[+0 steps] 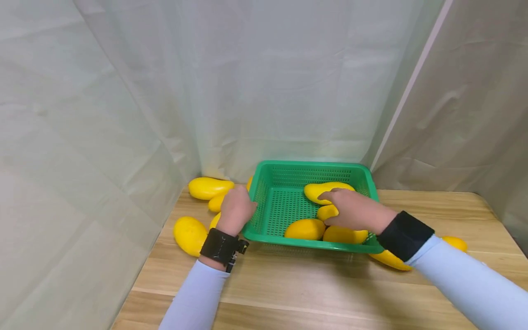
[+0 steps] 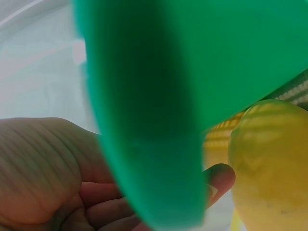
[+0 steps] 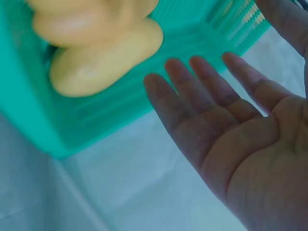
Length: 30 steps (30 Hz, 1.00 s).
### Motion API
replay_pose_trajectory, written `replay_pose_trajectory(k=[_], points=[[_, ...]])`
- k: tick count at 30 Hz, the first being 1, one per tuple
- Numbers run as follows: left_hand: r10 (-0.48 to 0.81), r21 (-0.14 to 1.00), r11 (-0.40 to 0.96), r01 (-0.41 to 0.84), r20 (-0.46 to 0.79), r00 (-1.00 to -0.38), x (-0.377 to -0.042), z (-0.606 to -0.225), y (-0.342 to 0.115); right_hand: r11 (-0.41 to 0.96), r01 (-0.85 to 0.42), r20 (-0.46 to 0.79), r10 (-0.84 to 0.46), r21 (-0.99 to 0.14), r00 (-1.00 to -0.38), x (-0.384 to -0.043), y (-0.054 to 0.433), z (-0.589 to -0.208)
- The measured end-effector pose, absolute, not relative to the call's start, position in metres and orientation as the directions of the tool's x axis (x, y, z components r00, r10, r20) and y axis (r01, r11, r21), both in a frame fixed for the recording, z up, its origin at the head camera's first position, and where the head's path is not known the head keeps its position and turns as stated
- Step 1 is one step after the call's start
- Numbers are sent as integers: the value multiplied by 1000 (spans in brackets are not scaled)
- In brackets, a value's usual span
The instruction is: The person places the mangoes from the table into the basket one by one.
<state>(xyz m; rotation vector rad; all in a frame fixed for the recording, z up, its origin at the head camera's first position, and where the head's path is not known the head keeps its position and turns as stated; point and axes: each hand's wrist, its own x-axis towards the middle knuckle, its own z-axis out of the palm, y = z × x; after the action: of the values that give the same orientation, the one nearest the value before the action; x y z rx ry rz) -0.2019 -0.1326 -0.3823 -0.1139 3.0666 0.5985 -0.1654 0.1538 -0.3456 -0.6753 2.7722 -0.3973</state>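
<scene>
A green plastic basket (image 1: 315, 165) with slotted walls stands on the wooden table. My left hand (image 1: 237, 211) grips its left rim; the left wrist view shows the rim (image 2: 144, 144) close up with fingers curled about it. Over the basket's right side hovers my right hand (image 1: 358, 211), fingers spread and nothing in the palm. Several yellow mangoes lie inside: one along the back (image 1: 317, 191), a partly covered one (image 1: 326, 212) beside the right fingers, and two at the front (image 1: 304, 229). In the right wrist view the fingers (image 3: 202, 91) stay apart from the mangoes (image 3: 91, 72).
Left of the basket, several more mangoes (image 1: 209, 188) lie on the table (image 1: 288, 293), some partly behind my left hand. At the right, one mango (image 1: 389, 260) rests by the basket's front corner and another (image 1: 455, 243) lies past my sleeve. Pale sheeting (image 1: 288, 91) hangs behind.
</scene>
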Motion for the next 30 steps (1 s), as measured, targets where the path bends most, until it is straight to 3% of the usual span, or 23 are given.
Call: replay_pose_trajectory(k=[11, 19, 30], points=[[-69, 375, 923, -82, -47, -996, -203, -382, -132, 878, -321, -57, -363, -354, -930, -147, 225, -337], [-67, 365, 928, -79, -46, -997, -203, -382, -132, 897, -218, -90, -272, -386, -958, -127, 266, -341], [-65, 349, 934, -79, -52, -997, -203, -381, -132, 908, -173, -193, -261, -381, -946, -109, 289, -372]])
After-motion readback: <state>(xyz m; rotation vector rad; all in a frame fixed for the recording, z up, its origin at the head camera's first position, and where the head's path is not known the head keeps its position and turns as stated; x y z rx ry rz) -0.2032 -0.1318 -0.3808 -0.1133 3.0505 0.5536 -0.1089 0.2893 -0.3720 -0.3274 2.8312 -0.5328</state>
